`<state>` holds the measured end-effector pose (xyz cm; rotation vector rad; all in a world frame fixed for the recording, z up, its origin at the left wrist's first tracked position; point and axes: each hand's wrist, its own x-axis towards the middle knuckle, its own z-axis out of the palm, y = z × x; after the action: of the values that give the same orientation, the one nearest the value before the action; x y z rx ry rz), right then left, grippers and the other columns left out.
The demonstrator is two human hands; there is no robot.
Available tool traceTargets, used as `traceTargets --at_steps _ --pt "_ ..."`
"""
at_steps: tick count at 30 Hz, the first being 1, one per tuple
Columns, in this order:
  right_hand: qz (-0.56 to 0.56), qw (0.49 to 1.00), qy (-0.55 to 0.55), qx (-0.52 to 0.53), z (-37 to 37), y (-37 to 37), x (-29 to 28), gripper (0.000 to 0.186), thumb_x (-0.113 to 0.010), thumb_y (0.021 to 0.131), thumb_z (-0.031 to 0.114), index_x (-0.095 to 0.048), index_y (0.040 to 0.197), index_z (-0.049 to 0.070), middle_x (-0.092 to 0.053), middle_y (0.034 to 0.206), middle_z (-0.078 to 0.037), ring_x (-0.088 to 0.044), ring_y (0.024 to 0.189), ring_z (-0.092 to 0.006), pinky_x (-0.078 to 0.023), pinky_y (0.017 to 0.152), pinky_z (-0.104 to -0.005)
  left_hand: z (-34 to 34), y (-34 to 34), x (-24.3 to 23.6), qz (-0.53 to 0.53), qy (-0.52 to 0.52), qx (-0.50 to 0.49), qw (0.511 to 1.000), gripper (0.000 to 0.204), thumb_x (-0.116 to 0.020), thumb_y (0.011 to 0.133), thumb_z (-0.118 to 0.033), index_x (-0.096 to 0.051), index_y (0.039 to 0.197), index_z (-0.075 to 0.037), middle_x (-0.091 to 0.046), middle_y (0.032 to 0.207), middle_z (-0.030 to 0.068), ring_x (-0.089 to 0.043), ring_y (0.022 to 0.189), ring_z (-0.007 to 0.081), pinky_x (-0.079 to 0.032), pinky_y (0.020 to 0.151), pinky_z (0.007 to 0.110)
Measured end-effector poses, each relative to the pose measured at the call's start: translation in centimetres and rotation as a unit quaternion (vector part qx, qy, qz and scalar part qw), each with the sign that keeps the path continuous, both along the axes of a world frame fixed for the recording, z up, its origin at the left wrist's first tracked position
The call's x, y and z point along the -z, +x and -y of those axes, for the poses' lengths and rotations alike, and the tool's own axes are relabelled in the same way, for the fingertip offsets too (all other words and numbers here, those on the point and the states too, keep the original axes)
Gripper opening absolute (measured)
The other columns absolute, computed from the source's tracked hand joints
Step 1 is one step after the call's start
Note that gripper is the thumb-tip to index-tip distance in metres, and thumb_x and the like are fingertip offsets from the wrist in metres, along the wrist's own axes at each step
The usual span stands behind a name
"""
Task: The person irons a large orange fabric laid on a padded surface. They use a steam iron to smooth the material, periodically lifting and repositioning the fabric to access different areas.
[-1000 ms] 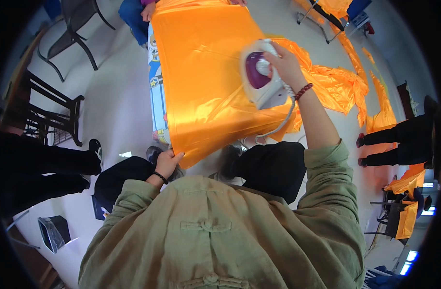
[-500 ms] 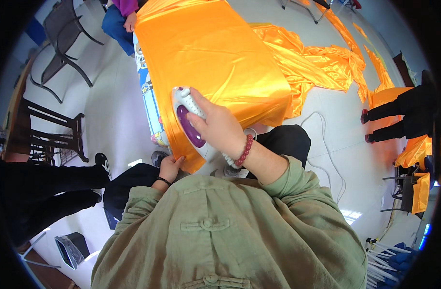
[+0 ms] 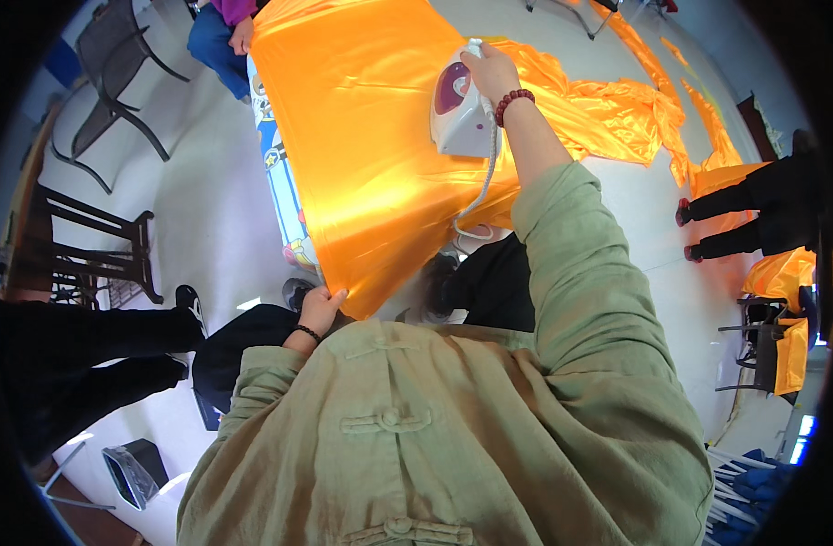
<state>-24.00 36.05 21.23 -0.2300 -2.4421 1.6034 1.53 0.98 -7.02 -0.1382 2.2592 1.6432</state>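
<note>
My right hand (image 3: 495, 75) grips a white and purple iron (image 3: 455, 118) on the orange satin cloth (image 3: 353, 136), near its right side. The iron's white cord (image 3: 483, 202) hangs down beside my forearm. My left hand (image 3: 321, 308) pinches the cloth's near corner, drawn toward my lap. The cloth lies over a board with a colourful cartoon cover (image 3: 289, 209), which shows along its left side. More crumpled orange fabric (image 3: 621, 118) trails off to the right.
A person in purple and jeans (image 3: 214, 50) sits at the far left corner, hand by the cloth. Black-clad legs stand at left (image 3: 98, 328) and right (image 3: 735, 205). Chairs (image 3: 116, 82), a wooden bench (image 3: 98, 246), a lined bin (image 3: 134, 469) and fabric-draped chairs (image 3: 758, 355) surround me.
The iron swept from the right down to the left edge near my left hand, then back up and right to the far part of the cloth. My left hand keeps the corner.
</note>
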Motion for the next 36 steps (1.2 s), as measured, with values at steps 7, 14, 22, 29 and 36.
traceTargets --at_steps 7,14,22,29,36 --pt "0.013 0.997 0.014 -0.076 1.1 2.8 -0.2 0.041 -0.060 0.092 0.021 -0.055 0.125 -0.003 -0.065 0.080 -0.012 -0.065 0.057 -0.0198 -0.053 0.056 -0.0345 -1.0 -1.1 -4.3 0.003 0.165 -0.040 0.986 0.020 -0.064 0.096 -0.019 -0.068 0.101 0.000 -0.070 0.097 0.0028 -0.063 0.090 0.0105 -0.049 0.081 0.026" --pt "0.071 0.978 -0.011 -0.196 3.9 11.6 -0.2 0.061 -0.063 0.092 0.017 -0.041 0.146 -0.001 -0.068 0.086 -0.012 -0.062 0.054 -0.0154 -0.052 0.054 -0.0289 -1.9 -2.4 -4.7 -0.030 0.030 -0.074 0.996 0.031 -0.063 0.097 -0.023 -0.067 0.109 0.005 -0.070 0.096 0.0038 -0.062 0.086 0.0086 -0.049 0.078 0.026" --pt "0.031 0.922 0.133 -0.362 7.9 10.3 -1.9 0.052 -0.066 0.083 0.021 -0.055 0.131 0.006 -0.069 0.099 -0.018 -0.070 0.077 -0.0270 -0.056 0.070 -0.0362 -1.4 -1.1 -3.5 -0.056 0.002 -0.085 0.995 0.036 -0.068 0.092 -0.029 -0.068 0.086 0.006 -0.067 0.070 0.0078 -0.058 0.064 0.0111 -0.047 0.061 0.032" --pt "-0.005 0.876 0.280 -0.394 13.4 -0.9 -2.1 0.043 -0.061 0.081 0.015 -0.060 0.123 0.014 -0.069 0.099 -0.017 -0.069 0.090 -0.0318 -0.056 0.078 -0.0414 -0.6 -1.4 -4.7 -0.005 -0.108 -0.046 0.993 0.035 -0.067 0.093 -0.027 -0.068 0.086 0.007 -0.068 0.073 0.0086 -0.060 0.067 0.0122 -0.048 0.063 0.033" --pt "-0.009 0.899 0.244 -0.364 4.4 -8.2 -0.7 0.051 -0.061 0.076 0.006 -0.063 0.126 0.017 -0.070 0.092 -0.009 -0.067 0.071 -0.0169 -0.055 0.063 -0.0315 -0.6 -1.3 -5.5 0.011 -0.030 -0.046 0.998 0.025 -0.065 0.095 -0.019 -0.070 0.097 0.005 -0.072 0.087 0.0038 -0.064 0.077 0.0093 -0.050 0.071 0.028"
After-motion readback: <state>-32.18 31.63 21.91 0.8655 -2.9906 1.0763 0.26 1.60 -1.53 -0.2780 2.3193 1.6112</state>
